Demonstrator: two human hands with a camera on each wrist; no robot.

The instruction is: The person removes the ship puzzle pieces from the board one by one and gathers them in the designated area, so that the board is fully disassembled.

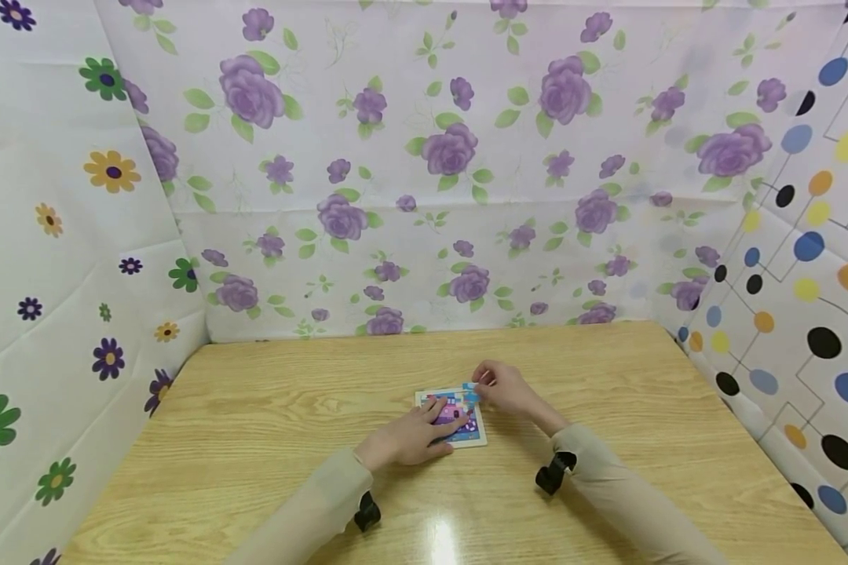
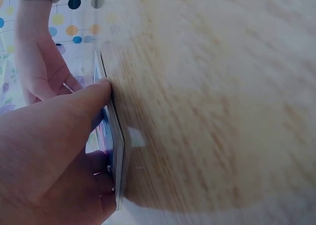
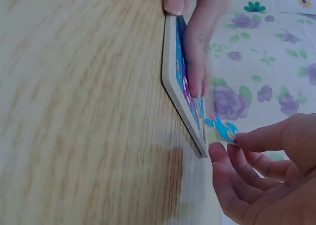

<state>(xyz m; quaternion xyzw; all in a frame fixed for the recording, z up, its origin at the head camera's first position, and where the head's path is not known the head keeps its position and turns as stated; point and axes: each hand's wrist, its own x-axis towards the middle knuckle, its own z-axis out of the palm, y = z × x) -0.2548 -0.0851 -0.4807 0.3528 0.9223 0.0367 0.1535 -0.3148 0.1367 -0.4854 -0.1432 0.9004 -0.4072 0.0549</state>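
Observation:
A small jigsaw puzzle board [image 1: 475, 439] with a pale border and a pink, purple and blue picture lies on the table. My left hand [image 1: 411, 434] rests across it with fingers spread; in the left wrist view the thumb [image 2: 101, 89] lies at its edge. At the board's far right corner my right hand [image 1: 506, 390] pinches a light blue puzzle piece [image 3: 225, 129] between thumb and fingers. In the right wrist view this piece is tilted and raised just off the board's corner. Part of the picture is hidden under the left hand.
The wooden table [image 1: 311, 377] extends on all sides of the board. A floral cloth wall [image 1: 410, 173] rises behind it, with patterned cloths at the left [image 1: 71, 259] and right [image 1: 777, 314]. Black wrist cameras sit on both wrists.

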